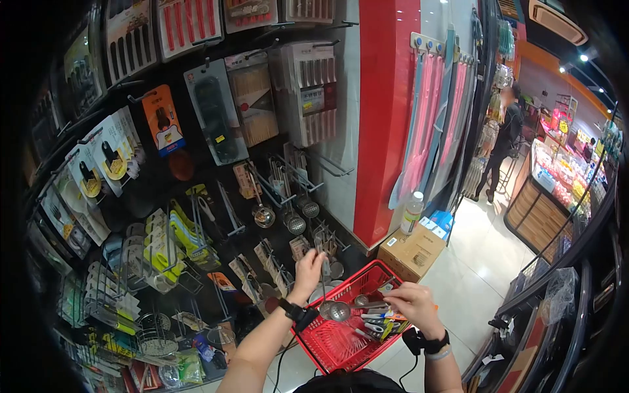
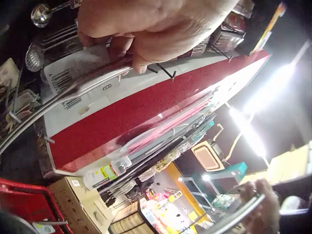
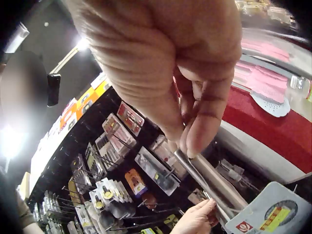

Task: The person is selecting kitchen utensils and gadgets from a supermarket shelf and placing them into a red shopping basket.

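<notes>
My left hand (image 1: 308, 272) pinches the upper end of a metal handle, and a ladle bowl (image 1: 325, 310) hangs below it over the red basket (image 1: 334, 350). In the left wrist view the thumb and fingers of that hand (image 2: 156, 29) hold the long metal handle (image 2: 92, 84). My right hand (image 1: 416, 306) pinches the handle end of a slotted metal ladle (image 1: 339, 311), held nearly level above the basket. In the right wrist view the right fingertips grip a metal handle (image 3: 192, 168), with a tagged card (image 3: 273, 212) nearby.
Packaged utensils (image 1: 160, 121) and hanging ladles (image 1: 264, 216) line the rack at left. Beyond the basket stands a cardboard box (image 1: 411, 252) with a bottle (image 1: 412, 213) by the red pillar (image 1: 386, 118). Utensils (image 1: 379, 326) lie in the basket. A person (image 1: 504, 141) stands in the aisle.
</notes>
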`<state>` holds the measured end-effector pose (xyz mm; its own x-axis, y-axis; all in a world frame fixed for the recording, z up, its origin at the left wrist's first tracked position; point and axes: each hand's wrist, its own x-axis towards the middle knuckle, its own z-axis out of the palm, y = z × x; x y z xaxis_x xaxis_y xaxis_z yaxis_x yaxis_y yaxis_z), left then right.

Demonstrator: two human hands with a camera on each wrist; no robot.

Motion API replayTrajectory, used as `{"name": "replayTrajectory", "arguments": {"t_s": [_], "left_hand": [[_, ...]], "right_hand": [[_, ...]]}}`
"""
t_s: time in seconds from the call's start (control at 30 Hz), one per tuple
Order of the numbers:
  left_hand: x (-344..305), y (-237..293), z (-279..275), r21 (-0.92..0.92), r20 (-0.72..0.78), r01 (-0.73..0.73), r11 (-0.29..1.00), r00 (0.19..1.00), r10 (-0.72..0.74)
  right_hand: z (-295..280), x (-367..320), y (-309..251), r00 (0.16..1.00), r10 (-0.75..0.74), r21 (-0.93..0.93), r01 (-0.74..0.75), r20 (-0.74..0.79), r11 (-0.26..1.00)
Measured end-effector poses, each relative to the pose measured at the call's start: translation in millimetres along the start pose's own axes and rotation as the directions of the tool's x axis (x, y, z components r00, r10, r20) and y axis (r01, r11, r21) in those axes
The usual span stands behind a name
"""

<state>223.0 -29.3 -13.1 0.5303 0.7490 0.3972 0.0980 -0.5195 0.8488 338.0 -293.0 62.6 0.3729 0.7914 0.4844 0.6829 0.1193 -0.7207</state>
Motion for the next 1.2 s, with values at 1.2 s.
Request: {"name": "replayTrajectory", "arguments": {"t_s": [1.2], "left_hand": [[143,-57,-17,0.323,-0.431,-0.095,0.942,0.871,0.236]], "right_hand": [[22,-25,12,0.971,0.228,-0.138,-0.217,0.070,0.966]]}}
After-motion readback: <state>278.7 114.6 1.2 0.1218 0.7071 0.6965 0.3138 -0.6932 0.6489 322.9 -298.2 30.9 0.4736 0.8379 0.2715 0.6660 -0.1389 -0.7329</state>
